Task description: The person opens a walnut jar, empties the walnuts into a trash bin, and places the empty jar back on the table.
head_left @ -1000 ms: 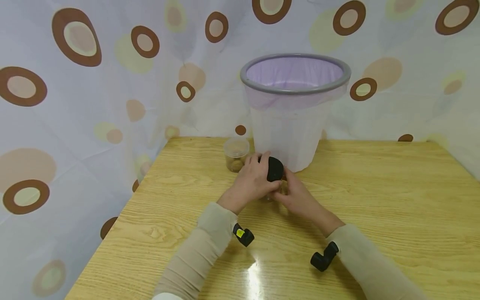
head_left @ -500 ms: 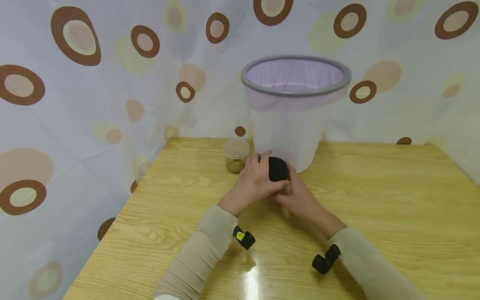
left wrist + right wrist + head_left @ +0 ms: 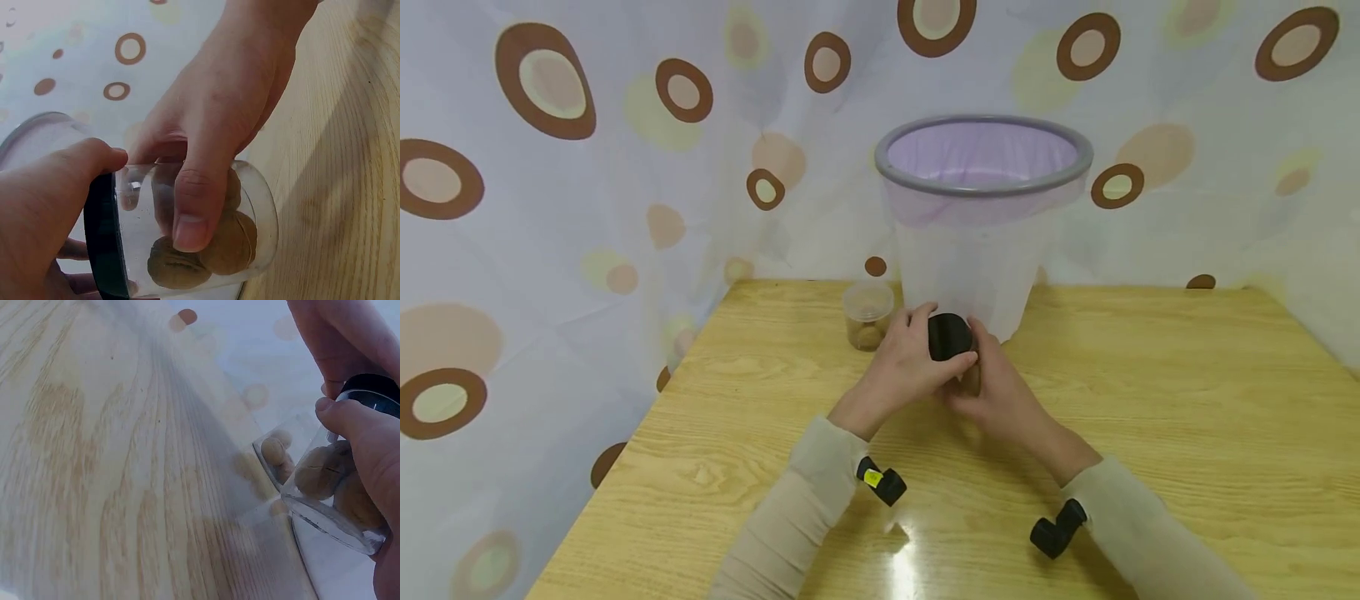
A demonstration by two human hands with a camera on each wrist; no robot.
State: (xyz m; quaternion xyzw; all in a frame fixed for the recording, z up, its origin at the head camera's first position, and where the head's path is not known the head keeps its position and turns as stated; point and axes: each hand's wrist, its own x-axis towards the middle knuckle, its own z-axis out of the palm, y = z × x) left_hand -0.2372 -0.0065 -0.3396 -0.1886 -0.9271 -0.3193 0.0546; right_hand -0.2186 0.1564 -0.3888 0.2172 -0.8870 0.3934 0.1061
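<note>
Nearest, well in front of the bin [image 3: 970, 258], my forearms reach in with a small black camera [image 3: 1056, 531] at each wrist; my sleeves are cut off below.

Between them and the bin, close before its foot, is the clear jar [image 3: 137, 231] I hold, with round brown lumps [image 3: 231, 244], perhaps walnuts, inside. My left hand [image 3: 902, 358] curls over its black lid [image 3: 950, 337], thumb on the near edge; my right hand [image 3: 1000, 396] wraps the jar's body, thumb pressed along the wall. I judge the split grip lets one hand steady the jar while the other works the lid. The lid sits on the jar; how tightly, I can't tell. Some fingertips are hidden, as is whether the jar's base meets the table [image 3: 1150, 375].

Farther on, just left of the bin, stands a clear tub [image 3: 861, 327] with similar lumps, too dim to count.

The bin's grey rim holds a purple liner, probably folded over so it won't slip; its bottom is out of sight. Behind the bin hangs a spotted sheet [image 3: 842, 175].
</note>
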